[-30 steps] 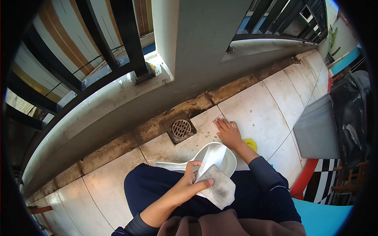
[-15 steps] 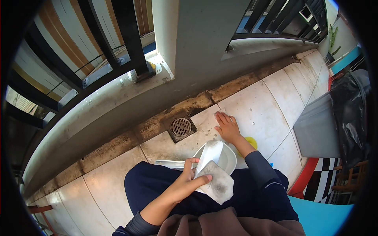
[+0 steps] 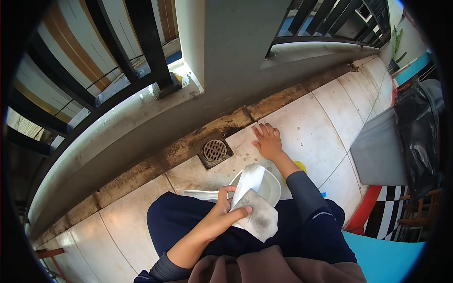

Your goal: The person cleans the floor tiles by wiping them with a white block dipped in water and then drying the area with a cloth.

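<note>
A smudged white pad [image 3: 260,216] and a longer white strip [image 3: 251,179] are gripped together in the left hand [image 3: 219,216], thumb pressed on the pad; can't be told if it's all one folded piece. They're held by the lap, with the strip's far end over a white dipper [image 3: 274,184]. The right hand [image 3: 268,143] is spread out, back side up, fingertips right by the tiled floor's [image 3: 309,115] edge along the grimy gutter [image 3: 231,123]; its palm side can't be seen. A drain grate [image 3: 214,150] is set into that same edge, and a yellow thing [image 3: 300,166] is partly hidden by the right forearm.
</note>
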A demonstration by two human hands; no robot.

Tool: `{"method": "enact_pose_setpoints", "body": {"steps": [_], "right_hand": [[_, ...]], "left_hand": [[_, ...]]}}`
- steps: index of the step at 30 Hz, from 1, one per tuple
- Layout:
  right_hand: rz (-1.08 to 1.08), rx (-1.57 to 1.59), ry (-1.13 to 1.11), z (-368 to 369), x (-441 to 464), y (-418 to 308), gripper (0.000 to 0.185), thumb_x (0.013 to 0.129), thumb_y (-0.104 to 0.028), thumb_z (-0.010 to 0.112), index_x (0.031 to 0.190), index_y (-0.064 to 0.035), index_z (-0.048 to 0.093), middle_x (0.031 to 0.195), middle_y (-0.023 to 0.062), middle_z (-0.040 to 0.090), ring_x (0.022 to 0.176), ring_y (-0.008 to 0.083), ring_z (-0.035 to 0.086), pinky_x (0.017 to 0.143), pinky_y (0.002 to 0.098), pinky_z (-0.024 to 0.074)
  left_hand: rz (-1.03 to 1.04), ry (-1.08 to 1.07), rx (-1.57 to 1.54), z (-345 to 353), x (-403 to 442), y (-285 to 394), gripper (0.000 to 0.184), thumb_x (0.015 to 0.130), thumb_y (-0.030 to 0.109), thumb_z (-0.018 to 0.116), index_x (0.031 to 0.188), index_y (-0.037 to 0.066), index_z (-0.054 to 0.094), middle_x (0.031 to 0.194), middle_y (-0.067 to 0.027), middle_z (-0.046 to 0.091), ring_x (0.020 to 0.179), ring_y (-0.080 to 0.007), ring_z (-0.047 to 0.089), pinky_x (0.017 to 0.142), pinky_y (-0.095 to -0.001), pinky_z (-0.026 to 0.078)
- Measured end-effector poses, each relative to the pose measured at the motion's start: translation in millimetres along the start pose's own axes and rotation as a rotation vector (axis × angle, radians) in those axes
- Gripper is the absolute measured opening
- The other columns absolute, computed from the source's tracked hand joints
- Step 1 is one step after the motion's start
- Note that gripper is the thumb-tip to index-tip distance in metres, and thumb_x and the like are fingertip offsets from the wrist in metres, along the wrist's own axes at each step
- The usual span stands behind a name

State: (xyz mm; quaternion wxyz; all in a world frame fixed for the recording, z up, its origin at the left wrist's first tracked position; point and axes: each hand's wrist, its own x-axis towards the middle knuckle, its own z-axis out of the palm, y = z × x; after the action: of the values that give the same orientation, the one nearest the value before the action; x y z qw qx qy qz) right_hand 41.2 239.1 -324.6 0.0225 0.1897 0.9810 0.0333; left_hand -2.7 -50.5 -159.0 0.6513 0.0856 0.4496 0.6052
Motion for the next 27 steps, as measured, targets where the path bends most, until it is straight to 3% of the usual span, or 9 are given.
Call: {"method": "enact_pose_setpoints", "body": {"steps": [8,16,22,27], "right_hand": [[-0.107,-0.036,0.007,1,-34,5,0.053,0.089,-0.041,0.043,0.131,-0.0078,0.042,0.137,0.0044,0.036,0.13,0.0252,0.025,0.102,0.047,0.0216],[-0.01,-0.044,-0.035,9,16,4,0.055,0.091,-0.041,0.041,0.134,-0.0076,0.039,0.14,0.0023,0.034,0.13,0.0239,0.026,0.104,0.0451,0.0203],[-0.053,0.023,-0.036,-1,-42,6,0.058,0.09,-0.045,0.04,0.135,-0.0093,0.038,0.143,0.0007,0.032,0.13,0.0247,0.026,0.106,0.0493,0.015],[-0.058,-0.004,-0.051,-3,-33,7,0.06,0.09,-0.048,0.038,0.137,-0.0109,0.035,0.145,0.0005,0.029,0.135,0.0245,0.018,0.106,0.051,0.0119]], "left_hand": [[-0.032,-0.004,-0.023,5,-5,4,0.061,0.081,0.013,0.06,0.125,0.008,0.018,0.109,-0.0175,0.049,0.1,-0.0208,0.051,0.088,-0.0307,0.041],[-0.003,0.001,0.0,0,0,1,0.068,0.082,0.017,0.064,0.125,0.002,0.014,0.108,-0.0198,0.051,0.098,-0.0194,0.053,0.084,-0.0286,0.043],[-0.01,0.003,-0.013,4,-3,3,0.064,0.081,0.016,0.063,0.125,0.005,0.017,0.109,-0.0185,0.05,0.099,-0.0204,0.051,0.088,-0.0299,0.041],[-0.026,0.003,-0.006,5,-4,2,0.063,0.081,0.016,0.062,0.125,0.007,0.018,0.109,-0.0181,0.049,0.1,-0.0211,0.051,0.089,-0.0307,0.039]]}}
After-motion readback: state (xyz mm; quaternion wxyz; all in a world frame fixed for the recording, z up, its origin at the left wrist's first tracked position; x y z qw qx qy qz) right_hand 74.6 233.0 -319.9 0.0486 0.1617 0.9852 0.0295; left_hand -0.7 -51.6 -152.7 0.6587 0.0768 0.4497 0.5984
